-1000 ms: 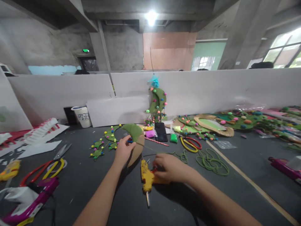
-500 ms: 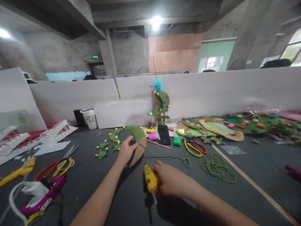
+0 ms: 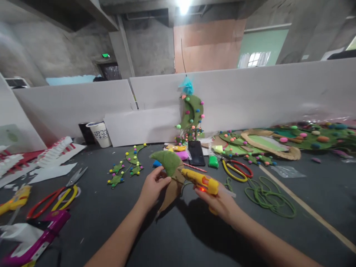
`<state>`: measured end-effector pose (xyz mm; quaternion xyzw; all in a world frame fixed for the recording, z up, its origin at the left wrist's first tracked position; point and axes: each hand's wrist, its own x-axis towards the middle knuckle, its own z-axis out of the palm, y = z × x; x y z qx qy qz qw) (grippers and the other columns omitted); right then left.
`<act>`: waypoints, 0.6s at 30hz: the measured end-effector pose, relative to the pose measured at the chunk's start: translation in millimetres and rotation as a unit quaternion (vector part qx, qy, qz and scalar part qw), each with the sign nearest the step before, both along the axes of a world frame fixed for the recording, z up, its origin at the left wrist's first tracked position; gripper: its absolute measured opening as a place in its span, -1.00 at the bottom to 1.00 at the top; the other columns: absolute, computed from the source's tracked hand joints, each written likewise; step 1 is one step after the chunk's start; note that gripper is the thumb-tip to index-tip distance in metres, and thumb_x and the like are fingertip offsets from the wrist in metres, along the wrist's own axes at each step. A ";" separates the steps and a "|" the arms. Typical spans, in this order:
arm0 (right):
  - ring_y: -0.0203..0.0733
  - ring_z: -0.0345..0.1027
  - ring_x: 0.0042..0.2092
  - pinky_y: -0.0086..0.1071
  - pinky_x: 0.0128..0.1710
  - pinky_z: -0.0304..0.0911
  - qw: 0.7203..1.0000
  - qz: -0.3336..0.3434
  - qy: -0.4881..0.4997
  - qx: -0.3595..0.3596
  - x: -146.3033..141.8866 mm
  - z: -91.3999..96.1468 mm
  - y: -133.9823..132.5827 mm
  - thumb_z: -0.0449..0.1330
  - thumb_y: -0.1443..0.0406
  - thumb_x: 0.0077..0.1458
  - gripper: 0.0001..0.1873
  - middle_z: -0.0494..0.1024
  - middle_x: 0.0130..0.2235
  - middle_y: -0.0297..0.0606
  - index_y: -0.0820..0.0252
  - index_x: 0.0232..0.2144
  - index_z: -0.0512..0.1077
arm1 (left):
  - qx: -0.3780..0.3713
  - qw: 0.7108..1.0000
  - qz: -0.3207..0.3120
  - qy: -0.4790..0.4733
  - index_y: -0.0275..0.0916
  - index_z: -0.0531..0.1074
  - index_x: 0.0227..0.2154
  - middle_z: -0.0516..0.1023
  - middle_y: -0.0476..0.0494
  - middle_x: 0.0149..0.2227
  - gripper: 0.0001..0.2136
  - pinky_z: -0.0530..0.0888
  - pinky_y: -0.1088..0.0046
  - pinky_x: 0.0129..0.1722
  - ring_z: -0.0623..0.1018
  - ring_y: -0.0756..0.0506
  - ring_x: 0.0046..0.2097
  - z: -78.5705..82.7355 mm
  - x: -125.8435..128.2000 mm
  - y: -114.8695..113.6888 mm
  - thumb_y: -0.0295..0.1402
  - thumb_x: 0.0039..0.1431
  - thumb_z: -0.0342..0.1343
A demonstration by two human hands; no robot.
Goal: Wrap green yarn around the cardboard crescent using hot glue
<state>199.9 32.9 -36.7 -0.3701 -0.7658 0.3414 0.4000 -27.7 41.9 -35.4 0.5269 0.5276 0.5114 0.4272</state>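
Note:
My left hand (image 3: 152,188) pinches the inner edge of a cardboard crescent (image 3: 172,188), held up off the table. Green yarn or felt (image 3: 168,161) covers its upper part, while the lower part is bare brown. In my right hand (image 3: 222,202) is a yellow hot glue gun (image 3: 200,179) with a red light glowing on it. Its nozzle points left and is close to the crescent's face, near the edge of the green; whether they touch I cannot tell. A strand of green yarn (image 3: 187,184) trails from the crescent toward a loose coil (image 3: 268,196) on the right.
A small crescent with pompoms (image 3: 135,155) and felt stars (image 3: 116,180) lie behind my left hand. Scissors (image 3: 62,194), a second glue gun (image 3: 16,200) and a purple power strip (image 3: 41,237) are at left. A phone (image 3: 196,152) and more scissors (image 3: 236,170) lie farther back.
My right hand has picked up the glue gun from the table and brought it to the crescent. My left hand has lifted the crescent and moved it slightly right, clear of the small pompom crescent.

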 end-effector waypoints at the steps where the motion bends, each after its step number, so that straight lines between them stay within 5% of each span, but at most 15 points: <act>1: -0.15 0.36 -0.33 -0.30 -0.30 0.31 1.000 -0.010 -0.003 -0.006 -0.4 -1.7 -1.6 0.07 0.19 0.14 -0.87 0.47 -0.34 -0.27 0.10 -0.32 0.33 | 0.002 1.000 0.008 0.001 -0.25 0.46 -0.26 0.36 0.07 -0.47 -0.68 0.32 0.53 -0.42 0.35 0.03 -0.46 -0.6 -0.2 -0.1 -0.27 -0.13 0.25; 7: -0.23 0.20 -0.50 -0.34 -0.49 0.19 0.996 -0.040 -0.073 0.014 -6.6 3.4 -6.8 0.06 0.19 0.10 -0.79 0.32 -0.51 -0.35 0.09 -0.51 0.17 | 0.007 1.000 0.027 0.013 -0.24 0.46 -0.32 0.32 0.08 -0.50 -0.77 0.27 0.56 -0.43 0.31 0.04 -0.45 -5.5 -3.1 2.1 -0.31 -0.10 0.25; 18: -0.25 0.13 -0.51 -0.35 -0.49 0.11 0.993 0.003 -0.105 0.059 -9.9 1.4 -7.6 0.02 0.23 0.10 -0.77 0.27 -0.53 -0.35 0.09 -0.55 0.08 | 0.001 1.000 0.009 0.019 -0.24 0.46 -0.29 0.30 0.08 -0.52 -0.76 0.29 0.57 -0.44 0.31 0.04 -0.46 -6.6 6.1 -2.6 -0.30 -0.08 0.23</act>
